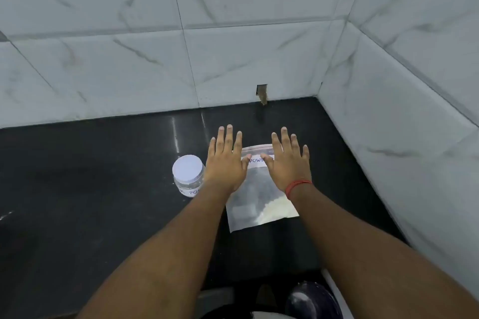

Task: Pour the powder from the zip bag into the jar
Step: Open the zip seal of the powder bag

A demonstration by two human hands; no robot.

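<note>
1. The zip bag lies flat on the dark counter, its zip end away from the person and a white label under the zip; pale powder sits heaped in the near right corner.
2. The jar stands upright just left of the bag, near it but apart, with a white lid on top, so it looks shut.
3. Nothing has been poured yet. The step in hand seems to be taking hold of the bag or the jar.
4. To do it well, the lid should come off first. Then lift the bag by its zip end so the powder stays at the bottom, open the zip, and tip one corner over the jar mouth slowly.
5. The left hand is held palm down over the bag's left edge, fingers straight and slightly spread, holding nothing.
6. The right hand, a red thread on its wrist, mirrors it over the bag's right part, fingers spread, also holding nothing.
7. I cannot tell whether the palms press on the bag or hover above it.
8. Both forearms reach straight forward from the near edge.
</note>
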